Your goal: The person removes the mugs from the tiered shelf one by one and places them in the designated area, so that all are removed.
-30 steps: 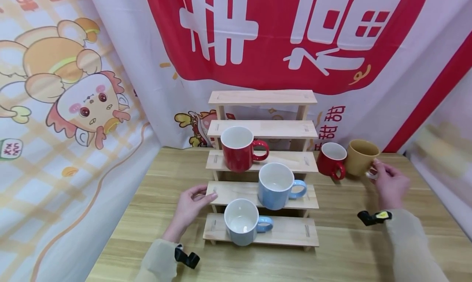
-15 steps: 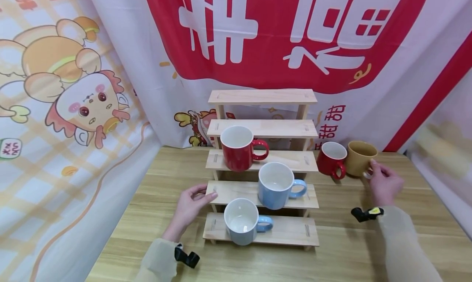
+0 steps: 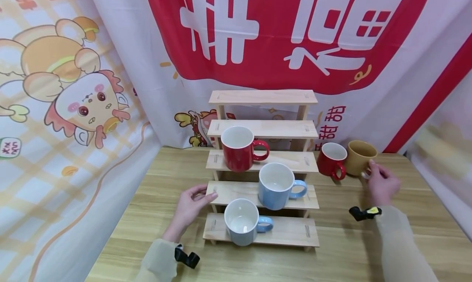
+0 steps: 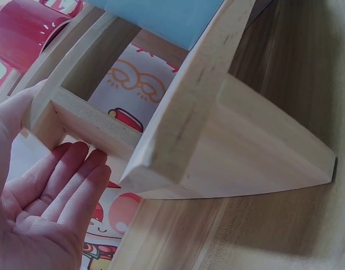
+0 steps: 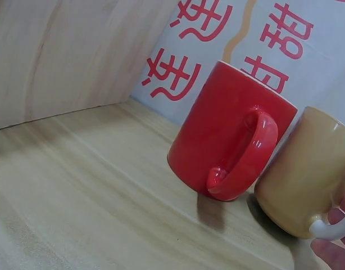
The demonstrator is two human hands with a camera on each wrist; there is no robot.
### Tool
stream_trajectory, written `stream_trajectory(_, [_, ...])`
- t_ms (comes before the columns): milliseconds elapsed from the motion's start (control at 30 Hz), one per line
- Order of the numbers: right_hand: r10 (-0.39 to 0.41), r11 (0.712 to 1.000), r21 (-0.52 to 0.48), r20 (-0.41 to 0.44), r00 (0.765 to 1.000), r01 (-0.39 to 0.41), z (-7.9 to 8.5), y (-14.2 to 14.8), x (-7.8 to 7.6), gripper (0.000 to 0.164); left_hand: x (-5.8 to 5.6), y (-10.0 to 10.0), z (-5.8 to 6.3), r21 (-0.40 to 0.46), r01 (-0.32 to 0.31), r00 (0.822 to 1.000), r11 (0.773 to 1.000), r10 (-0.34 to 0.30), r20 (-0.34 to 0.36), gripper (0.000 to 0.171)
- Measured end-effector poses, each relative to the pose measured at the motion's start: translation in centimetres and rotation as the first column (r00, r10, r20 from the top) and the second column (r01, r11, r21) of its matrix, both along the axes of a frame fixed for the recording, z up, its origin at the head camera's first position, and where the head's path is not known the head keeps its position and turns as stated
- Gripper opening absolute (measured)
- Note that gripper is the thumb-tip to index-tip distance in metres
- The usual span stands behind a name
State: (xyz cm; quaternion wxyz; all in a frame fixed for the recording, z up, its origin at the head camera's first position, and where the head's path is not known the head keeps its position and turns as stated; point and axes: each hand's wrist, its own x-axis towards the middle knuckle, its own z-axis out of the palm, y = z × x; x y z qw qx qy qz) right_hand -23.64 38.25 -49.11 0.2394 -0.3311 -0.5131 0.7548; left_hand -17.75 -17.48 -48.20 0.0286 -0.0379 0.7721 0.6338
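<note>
My left hand (image 3: 189,206) holds the left end of a stepped wooden shelf (image 3: 232,189) at its second step from the front. In the left wrist view, the thumb lies along the board and the fingertips (image 4: 96,160) meet the wood below. My right hand (image 3: 383,185) pinches the white handle (image 5: 332,229) of a tan mug (image 3: 360,161). This mug is upright on the table at the right, close beside a small red mug (image 3: 332,161). In the right wrist view, most of the right hand is cut off.
On the shelf stand a large red mug (image 3: 239,151), a blue mug (image 3: 274,189) one step lower, and a pale blue mug (image 3: 241,224) on the front step. A printed cloth (image 3: 129,48) hangs behind and beside the wooden table (image 3: 155,167).
My right hand has shifted a little to the left with the tan mug, which now sits slightly lower and closer to the small red mug. The left hand stays put.
</note>
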Motion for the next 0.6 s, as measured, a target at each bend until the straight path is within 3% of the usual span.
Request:
stream_trajectory(333, [0.028, 1.0, 0.01, 0.063, 0.998, -0.029, -0.2, -0.4, 0.6, 0.038, 0.2, 0.2, 0.3, 0.024, 0.003, 1.0, 1.0, -0.002, -0.012, 0.058])
stream_trajectory(600, [0.014, 0.999, 0.048, 0.037, 0.999, -0.016, -0.6, -0.9, 1.2, 0.03, 0.3, 0.1, 0.3, 0.022, 0.004, 1.0, 1.0, -0.004, 0.004, 0.06])
